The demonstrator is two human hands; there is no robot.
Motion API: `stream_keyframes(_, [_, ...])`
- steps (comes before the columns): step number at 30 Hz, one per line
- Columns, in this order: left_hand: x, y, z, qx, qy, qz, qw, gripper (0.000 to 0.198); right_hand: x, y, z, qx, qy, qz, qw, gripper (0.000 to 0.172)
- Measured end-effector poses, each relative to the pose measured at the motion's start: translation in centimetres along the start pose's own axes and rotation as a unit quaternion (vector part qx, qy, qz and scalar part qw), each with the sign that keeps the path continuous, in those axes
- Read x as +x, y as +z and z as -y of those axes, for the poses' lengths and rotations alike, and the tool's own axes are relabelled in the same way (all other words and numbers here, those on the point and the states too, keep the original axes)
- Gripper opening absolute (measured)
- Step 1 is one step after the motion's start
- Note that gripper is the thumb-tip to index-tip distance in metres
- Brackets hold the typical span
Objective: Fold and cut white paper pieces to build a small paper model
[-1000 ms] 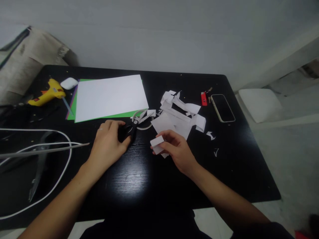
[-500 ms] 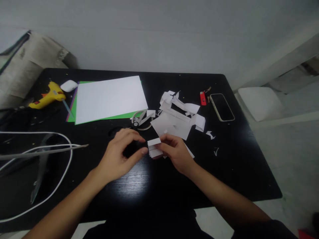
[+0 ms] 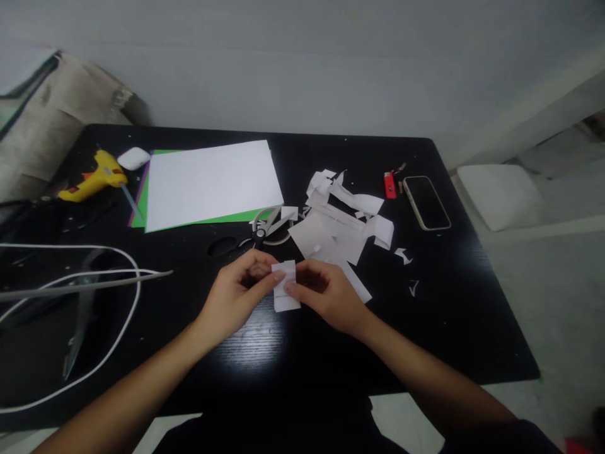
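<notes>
A small folded white paper point(image 3: 287, 301) is held upright over the near middle of the black table, with crease lines across its face. My left hand point(image 3: 241, 284) pinches its left side, thumb on the front. From the right, my right hand point(image 3: 331, 293) grips it too, thumb pressed on the front and fingers behind. The fingertips at the back are hidden by the paper. Just beyond my hands lie black-handled scissors point(image 3: 259, 234) with open blades and a heap of white paper scraps point(image 3: 338, 230).
White sheets point(image 3: 212, 180) rest on green paper point(image 3: 236, 219) at the back. A yellow glue gun point(image 3: 97, 178) and white case point(image 3: 133, 158) stand left, near a white cable point(image 3: 135, 296). A red lighter point(image 3: 389, 185) and phone point(image 3: 427, 203) lie right on the black table point(image 3: 449, 315).
My left hand has moved right and taken hold of the folded paper, which now faces me more flatly. The right hand keeps its grip. The view has shifted slightly.
</notes>
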State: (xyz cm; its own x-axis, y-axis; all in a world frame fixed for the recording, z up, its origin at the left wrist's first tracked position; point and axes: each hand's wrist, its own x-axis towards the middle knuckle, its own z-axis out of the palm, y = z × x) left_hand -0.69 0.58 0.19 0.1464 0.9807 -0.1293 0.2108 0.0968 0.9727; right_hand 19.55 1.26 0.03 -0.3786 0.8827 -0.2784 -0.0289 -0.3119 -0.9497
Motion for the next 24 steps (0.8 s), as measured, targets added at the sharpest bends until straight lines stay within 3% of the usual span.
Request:
stream_keyframes(7, [0.05, 0.21, -0.39, 0.006, 0.002, 0.015, 1.0, 0.012, 0.08, -0.19, -0.14, -0.022, -0.043, -0.069, 0.996, 0.017])
stream_keyframes(13, [-0.01, 0.06, -0.71, 0.004, 0.014, 0.021, 1.0, 0.006, 0.22, -0.29, -0.29, 0.012, -0.027, -0.062, 0.998, 0.018])
stream_keyframes(19, [0.04, -0.02, -0.88, -0.002, 0.031, 0.009, 0.999, 0.005, 0.22, -0.43, -0.01, 0.018, -0.05, -0.046, 0.998, 0.004])
stream_keyframes(24, [0.05, -0.25, -0.92, -0.037, 0.029, 0.026, 0.999, 0.009, 0.18, -0.52, 0.18, 0.054, -0.036, -0.045, 0.997, 0.01])
